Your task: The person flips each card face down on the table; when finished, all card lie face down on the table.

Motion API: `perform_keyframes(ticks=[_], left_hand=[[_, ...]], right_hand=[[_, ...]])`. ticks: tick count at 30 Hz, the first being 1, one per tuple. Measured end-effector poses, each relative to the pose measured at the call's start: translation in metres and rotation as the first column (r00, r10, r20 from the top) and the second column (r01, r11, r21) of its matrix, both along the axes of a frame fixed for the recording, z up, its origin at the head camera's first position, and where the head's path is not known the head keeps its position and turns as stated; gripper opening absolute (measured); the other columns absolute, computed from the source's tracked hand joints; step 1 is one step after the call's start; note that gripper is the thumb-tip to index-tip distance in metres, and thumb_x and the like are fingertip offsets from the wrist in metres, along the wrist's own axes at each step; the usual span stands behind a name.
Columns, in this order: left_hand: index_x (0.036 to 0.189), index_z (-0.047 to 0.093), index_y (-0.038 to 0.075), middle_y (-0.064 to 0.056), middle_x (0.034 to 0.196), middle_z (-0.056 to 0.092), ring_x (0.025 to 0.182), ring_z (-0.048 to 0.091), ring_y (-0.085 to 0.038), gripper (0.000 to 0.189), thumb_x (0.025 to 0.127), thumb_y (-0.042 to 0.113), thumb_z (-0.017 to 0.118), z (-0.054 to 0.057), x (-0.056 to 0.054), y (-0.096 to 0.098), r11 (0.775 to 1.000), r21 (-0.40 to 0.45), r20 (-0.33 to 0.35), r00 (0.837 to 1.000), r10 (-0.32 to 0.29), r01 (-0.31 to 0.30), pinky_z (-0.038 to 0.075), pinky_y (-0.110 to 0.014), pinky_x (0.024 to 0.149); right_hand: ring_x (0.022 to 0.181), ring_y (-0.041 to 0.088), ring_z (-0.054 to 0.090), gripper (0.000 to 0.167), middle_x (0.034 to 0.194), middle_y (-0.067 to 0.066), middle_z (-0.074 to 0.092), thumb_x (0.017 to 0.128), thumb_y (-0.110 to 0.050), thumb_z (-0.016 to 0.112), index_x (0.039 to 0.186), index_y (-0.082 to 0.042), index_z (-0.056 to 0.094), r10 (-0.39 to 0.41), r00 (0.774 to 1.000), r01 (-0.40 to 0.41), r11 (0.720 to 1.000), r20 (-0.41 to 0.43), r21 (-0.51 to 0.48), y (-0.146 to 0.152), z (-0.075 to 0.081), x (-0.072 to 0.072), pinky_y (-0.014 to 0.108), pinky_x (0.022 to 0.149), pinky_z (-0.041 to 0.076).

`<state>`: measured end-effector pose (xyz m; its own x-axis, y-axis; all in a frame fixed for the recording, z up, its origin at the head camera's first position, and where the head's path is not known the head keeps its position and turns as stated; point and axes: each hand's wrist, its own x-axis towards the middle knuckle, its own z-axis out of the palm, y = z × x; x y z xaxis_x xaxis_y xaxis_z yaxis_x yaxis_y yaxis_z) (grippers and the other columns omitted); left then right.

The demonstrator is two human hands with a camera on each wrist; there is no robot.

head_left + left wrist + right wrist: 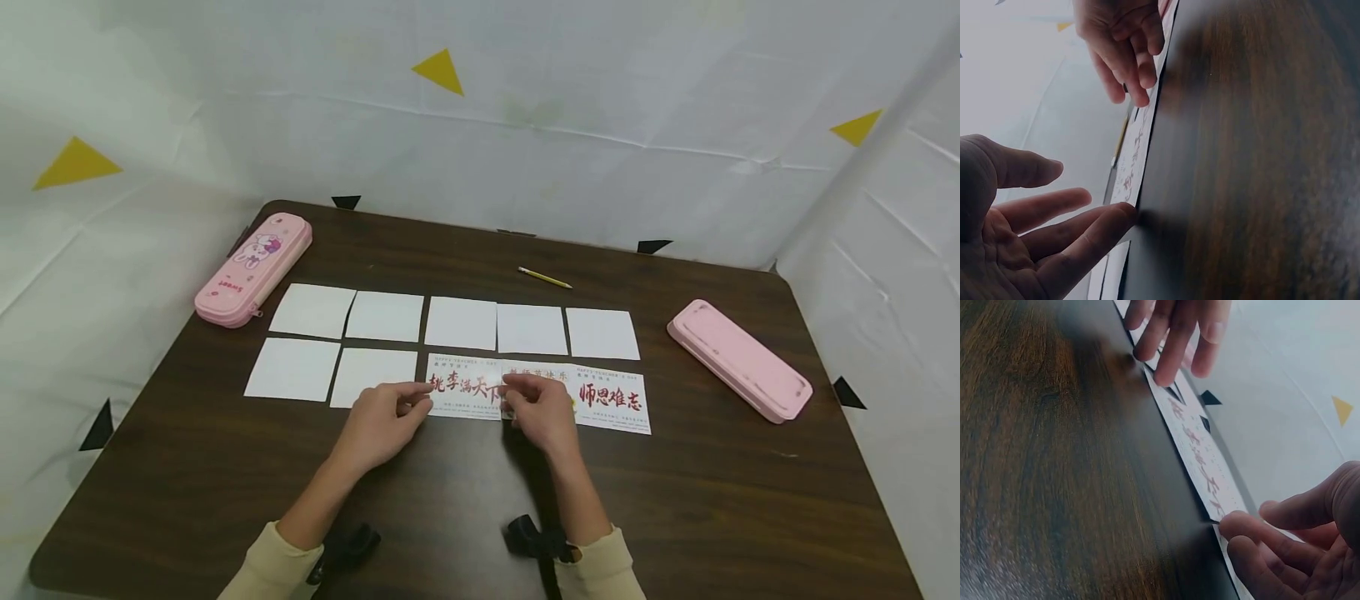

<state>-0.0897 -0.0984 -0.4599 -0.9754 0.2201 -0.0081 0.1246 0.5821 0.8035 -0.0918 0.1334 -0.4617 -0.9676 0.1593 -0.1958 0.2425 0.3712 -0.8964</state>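
My left hand (pixel 382 421) is at the left edge of a white card (pixel 467 407) printed with large red characters. In the left wrist view its fingers (pixel 1094 240) are spread and fairly straight, with a fingertip at the card's end. My right hand (pixel 546 414) is at the same card's right edge, over a second printed card (pixel 542 367) that it partly hides. In the right wrist view its relaxed fingers (pixel 1275 550) touch where the two cards meet and grip nothing. A third printed card (pixel 611 402) lies to the right.
Several blank white cards (pixel 459 323) form a row behind, and two more, including one blank card (pixel 291 368), lie left of the printed ones. Pink pencil cases stand at left (pixel 255 268) and right (pixel 738 358). A yellow pencil (pixel 545 277) lies at the back of the dark table (pixel 450 517).
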Motion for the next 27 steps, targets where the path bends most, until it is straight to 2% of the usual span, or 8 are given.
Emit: perform_keyframes(ticks=[3, 9, 12, 19, 24, 27], left_hand=[[0.115, 0.073, 0.006, -0.003, 0.098, 0.074, 0.082, 0.070, -0.011, 0.026, 0.093, 0.017, 0.066, -0.0005, 0.0003, -0.0024, 1.000, 0.001, -0.001, 1.000, 0.011, -0.011, 0.055, -0.036, 0.073], [0.117, 0.073, 0.008, -0.003, 0.095, 0.074, 0.073, 0.066, -0.007, 0.026, 0.093, 0.017, 0.066, 0.0002, -0.0003, -0.0064, 0.999, 0.019, -0.006, 0.999, 0.032, -0.032, 0.050, -0.032, 0.063], [0.117, 0.072, 0.007, -0.003, 0.096, 0.074, 0.074, 0.067, -0.007, 0.027, 0.093, 0.018, 0.065, 0.0012, -0.0007, -0.0062, 0.999, 0.015, 0.008, 0.999, 0.046, -0.046, 0.050, -0.031, 0.064], [0.117, 0.072, 0.006, -0.004, 0.097, 0.074, 0.081, 0.070, -0.013, 0.029, 0.093, 0.021, 0.065, 0.0002, -0.0031, -0.0057, 0.998, 0.001, 0.036, 0.997, 0.070, -0.070, 0.055, -0.038, 0.073], [0.118, 0.072, 0.006, -0.005, 0.099, 0.074, 0.087, 0.071, -0.015, 0.031, 0.093, 0.022, 0.065, 0.0005, -0.0034, -0.0055, 0.996, 0.031, 0.076, 0.994, 0.077, -0.080, 0.055, -0.039, 0.076], [0.119, 0.071, 0.006, -0.006, 0.101, 0.074, 0.086, 0.071, -0.017, 0.031, 0.093, 0.022, 0.066, -0.0002, -0.0037, -0.0054, 0.993, 0.067, 0.111, 0.990, 0.085, -0.093, 0.056, -0.037, 0.074]], right_hand=[[0.076, 0.023, 0.071, 0.022, 0.097, 0.013, 0.074, 0.091, -0.001, 0.064, 0.112, 0.000, 0.073, 0.002, 1.000, -0.002, 1.000, 0.001, 0.005, 0.0005, -0.0010, -0.0002, 0.026, 0.054, 0.053], [0.077, 0.024, 0.072, 0.023, 0.097, 0.015, 0.074, 0.091, -0.004, 0.065, 0.112, 0.000, 0.072, 0.013, 1.000, -0.013, 1.000, -0.017, -0.003, 0.0006, 0.0014, -0.0004, 0.030, 0.055, 0.056], [0.075, 0.025, 0.072, 0.023, 0.094, 0.016, 0.074, 0.091, -0.005, 0.066, 0.112, 0.001, 0.072, 0.018, 1.000, -0.018, 1.000, -0.017, -0.011, 0.0001, 0.0026, -0.0005, 0.031, 0.055, 0.056], [0.076, 0.026, 0.073, 0.023, 0.094, 0.018, 0.074, 0.091, -0.006, 0.068, 0.112, 0.003, 0.072, 0.017, 1.000, -0.016, 1.000, 0.012, -0.023, -0.0004, 0.0030, -0.0006, 0.031, 0.054, 0.056], [0.078, 0.026, 0.073, 0.024, 0.095, 0.017, 0.073, 0.091, -0.008, 0.067, 0.112, 0.003, 0.072, 0.003, 0.999, -0.001, 0.999, 0.044, -0.034, -0.0029, 0.0070, 0.0013, 0.032, 0.056, 0.057], [0.078, 0.026, 0.073, 0.025, 0.095, 0.018, 0.073, 0.090, -0.008, 0.067, 0.112, 0.003, 0.072, -0.004, 0.999, 0.006, 0.999, 0.048, -0.044, -0.0040, 0.0084, 0.0015, 0.034, 0.056, 0.057]])
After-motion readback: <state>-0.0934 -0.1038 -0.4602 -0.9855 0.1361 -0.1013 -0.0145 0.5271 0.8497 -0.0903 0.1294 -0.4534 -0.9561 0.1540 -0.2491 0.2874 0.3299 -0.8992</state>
